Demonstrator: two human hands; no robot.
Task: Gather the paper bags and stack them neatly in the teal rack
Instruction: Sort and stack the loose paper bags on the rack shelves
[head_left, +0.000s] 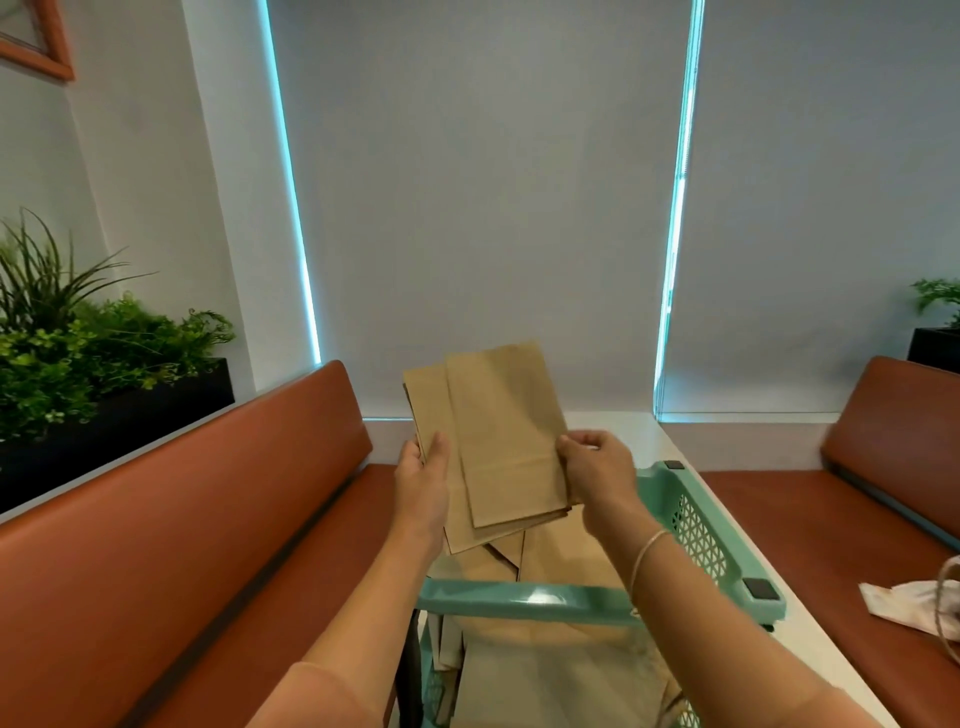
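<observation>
Far left: planter (104, 374) behind an orange bench (197, 519).

Left hand (423, 480) grips the left edge of a fanned bundle of bags (498, 441), thumb on the front face, fingers hidden behind. The bundle is held upright in the air above the rack (524, 597), its sheets skewed, edges not flush.

More bags (550, 670) lie flat inside the rack, some creased and out of line.

Right hand (597, 467) pinches the bundle's right edge, fingers curled round it.

Right: the rack's latticed side wall, then a white table (691, 441), a second bench (810, 519) with a pale cloth bag (904, 603) on it.

Judgement: the bags are light, thin and floppy, smooth enough to slide on one another, and they crease easily. Best held on both long edges near mid-height, then tapped on the bottom edge to square them before lowering. A one-sided grip would likely let the sheets fan or droop.
</observation>
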